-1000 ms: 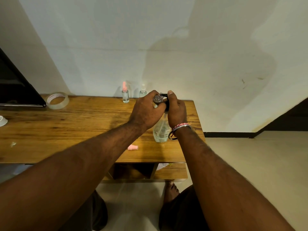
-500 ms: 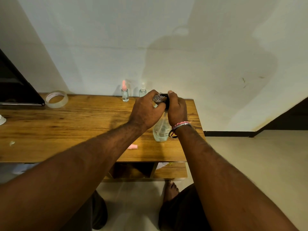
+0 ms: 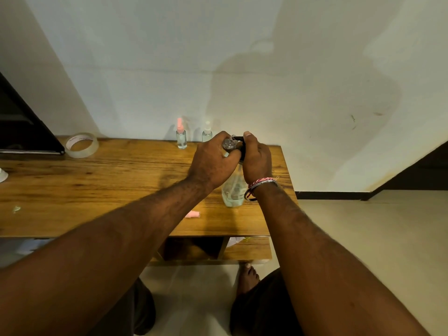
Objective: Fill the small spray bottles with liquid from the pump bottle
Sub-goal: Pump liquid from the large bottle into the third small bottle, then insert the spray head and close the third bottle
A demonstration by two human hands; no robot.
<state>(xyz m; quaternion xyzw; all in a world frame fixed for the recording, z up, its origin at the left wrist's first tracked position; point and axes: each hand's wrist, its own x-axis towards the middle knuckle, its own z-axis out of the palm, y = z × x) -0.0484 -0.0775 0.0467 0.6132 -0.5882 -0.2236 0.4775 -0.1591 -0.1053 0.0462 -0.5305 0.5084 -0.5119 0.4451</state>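
A clear pump bottle (image 3: 233,192) with a black pump head stands near the right end of the wooden table (image 3: 97,185). My right hand (image 3: 257,158) is closed over the black pump head, thumb on top. My left hand (image 3: 213,161) holds a small clear spray bottle (image 3: 229,143), uncapped, with its open neck against the pump spout. Two more small spray bottles stand upright at the back by the wall: one with a pink top (image 3: 181,137), one with a white top (image 3: 207,132). A pink cap (image 3: 193,214) lies on the table under my left forearm.
A roll of clear tape (image 3: 82,145) lies at the back left, beside a dark flat object (image 3: 21,132). A white thing (image 3: 3,175) shows at the left edge. The table's right edge runs close to the pump bottle. A bare foot (image 3: 247,277) is on the floor below.
Both hands stay at the pump head with hardly any shift. The camera view has drifted slightly.
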